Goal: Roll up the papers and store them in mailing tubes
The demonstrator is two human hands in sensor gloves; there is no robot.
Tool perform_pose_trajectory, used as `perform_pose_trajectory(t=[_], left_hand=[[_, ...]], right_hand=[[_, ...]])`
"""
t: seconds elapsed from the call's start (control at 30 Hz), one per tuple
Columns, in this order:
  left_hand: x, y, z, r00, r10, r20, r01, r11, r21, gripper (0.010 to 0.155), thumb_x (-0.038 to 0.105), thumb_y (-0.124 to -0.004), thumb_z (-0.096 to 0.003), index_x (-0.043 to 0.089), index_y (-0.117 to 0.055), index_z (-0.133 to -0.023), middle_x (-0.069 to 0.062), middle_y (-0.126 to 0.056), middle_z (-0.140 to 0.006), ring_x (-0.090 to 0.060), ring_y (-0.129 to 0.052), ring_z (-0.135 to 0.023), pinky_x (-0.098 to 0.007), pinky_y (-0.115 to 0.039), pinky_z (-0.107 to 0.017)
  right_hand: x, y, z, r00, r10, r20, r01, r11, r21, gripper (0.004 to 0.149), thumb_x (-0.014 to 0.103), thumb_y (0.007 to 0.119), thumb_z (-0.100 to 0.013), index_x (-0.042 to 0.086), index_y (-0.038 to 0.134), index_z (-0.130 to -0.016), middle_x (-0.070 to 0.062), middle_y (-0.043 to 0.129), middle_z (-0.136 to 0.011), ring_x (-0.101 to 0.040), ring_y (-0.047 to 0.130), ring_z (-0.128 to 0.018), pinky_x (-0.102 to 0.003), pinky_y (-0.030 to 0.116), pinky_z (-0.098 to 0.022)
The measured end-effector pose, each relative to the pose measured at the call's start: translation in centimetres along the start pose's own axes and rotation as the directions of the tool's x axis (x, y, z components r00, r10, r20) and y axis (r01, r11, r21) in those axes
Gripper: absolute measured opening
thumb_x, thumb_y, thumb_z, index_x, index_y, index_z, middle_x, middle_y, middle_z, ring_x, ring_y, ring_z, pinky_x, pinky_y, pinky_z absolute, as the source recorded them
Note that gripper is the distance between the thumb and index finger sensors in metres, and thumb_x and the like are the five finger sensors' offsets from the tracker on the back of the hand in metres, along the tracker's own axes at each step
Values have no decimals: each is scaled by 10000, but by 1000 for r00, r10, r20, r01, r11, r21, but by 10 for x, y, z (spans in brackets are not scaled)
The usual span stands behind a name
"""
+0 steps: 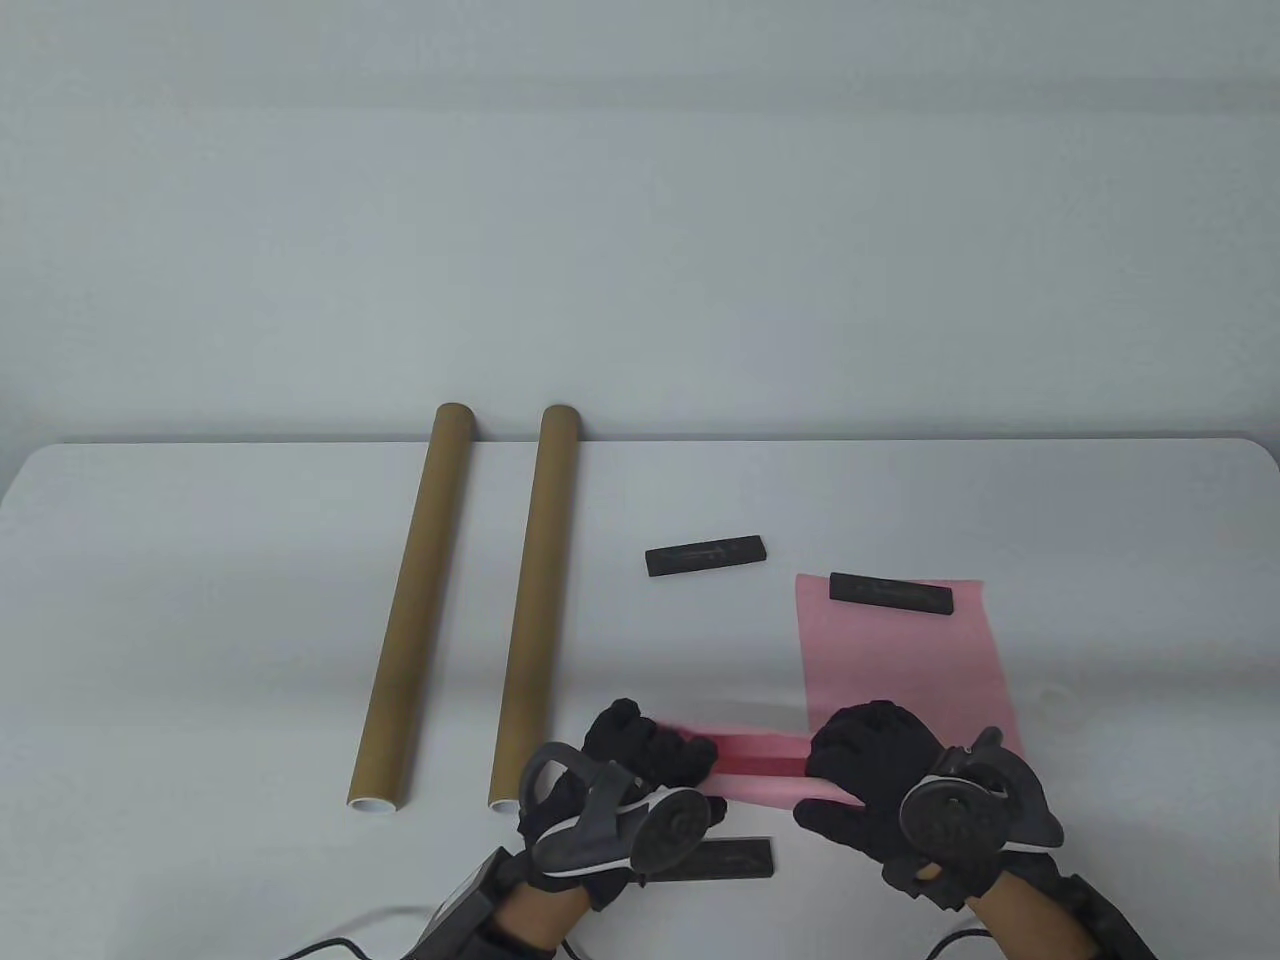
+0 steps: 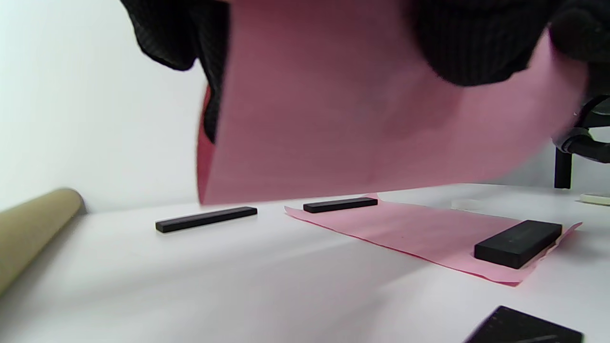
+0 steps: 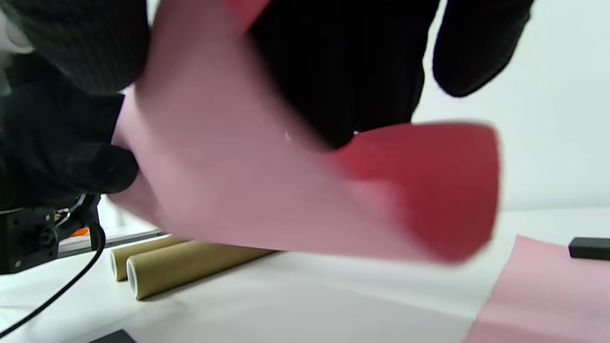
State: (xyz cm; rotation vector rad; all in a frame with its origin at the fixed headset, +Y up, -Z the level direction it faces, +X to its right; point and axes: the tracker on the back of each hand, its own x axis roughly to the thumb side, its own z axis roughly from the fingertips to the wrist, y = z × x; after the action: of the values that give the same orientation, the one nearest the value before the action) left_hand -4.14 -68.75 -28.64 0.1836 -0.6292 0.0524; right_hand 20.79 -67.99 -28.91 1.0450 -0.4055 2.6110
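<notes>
Both hands hold a pink paper (image 1: 762,768) curled into a loose roll above the table's front edge. My left hand (image 1: 650,752) grips its left end, my right hand (image 1: 860,765) its right end. The roll fills the left wrist view (image 2: 362,105) and the right wrist view (image 3: 295,190). A second pink sheet (image 1: 905,655) lies flat at the right, with a black bar (image 1: 892,593) on its far edge and another (image 2: 518,243) on its near corner. Two brown mailing tubes (image 1: 415,600) (image 1: 537,600) lie side by side at the left.
A black bar (image 1: 706,555) lies on the bare table between the tubes and the flat sheet. Another black bar (image 1: 735,858) lies at the front edge under my hands. A cable (image 3: 52,290) runs along the near left.
</notes>
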Motion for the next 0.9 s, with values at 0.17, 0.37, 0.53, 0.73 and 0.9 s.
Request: perform_pose_trajectory(t=[0.17,0.37,0.53,0.73,0.9], left_hand=[[-2,-2,0,1000,9,-2,-9,1000,-26,637,678,-722,-324,298,-866,-815,111,-1034,-512,-111,-1089,-465,-472,-744,-703],[4,2,1,998,-66,2,66,997,29,657,601,-803,-360,308,-707,-940,67,-914,-788,-169,-981,-735,-507,-673,-732],[2,1,0,1000,-26,6,26,1000,12,605,641,-752,-347,303,-825,-843,104,-1005,-568,-116,-1061,-520,-479,-729,-707],[0,0,0,1000,-6,-7,6,1000,3,646,667,-735,-335,302,-816,-862,100,-1015,-592,-125,-1068,-544,-476,-732,-708],[3,3,1,999,-54,2,54,998,42,661,628,-784,-349,315,-726,-929,72,-937,-763,-166,-998,-711,-503,-681,-728]], right_hand=[[5,3,-1,994,100,33,-102,994,38,528,507,858,-450,163,862,-850,-124,880,-917,-463,861,-878,-700,675,-627],[1,2,-2,1000,30,5,-30,998,51,495,574,788,-458,159,994,-632,-98,1032,-700,-419,1003,-710,-680,735,-586],[0,0,0,1000,21,-3,-21,1000,11,591,614,793,-437,141,940,-762,-137,950,-839,-468,915,-814,-696,702,-603],[5,1,0,996,91,19,-91,996,9,491,506,861,-449,165,904,-799,-118,916,-882,-456,884,-859,-698,683,-622],[1,1,-1,1000,7,-3,-7,999,34,528,595,766,-453,151,1009,-602,-99,1044,-679,-422,1006,-700,-685,733,-583]])
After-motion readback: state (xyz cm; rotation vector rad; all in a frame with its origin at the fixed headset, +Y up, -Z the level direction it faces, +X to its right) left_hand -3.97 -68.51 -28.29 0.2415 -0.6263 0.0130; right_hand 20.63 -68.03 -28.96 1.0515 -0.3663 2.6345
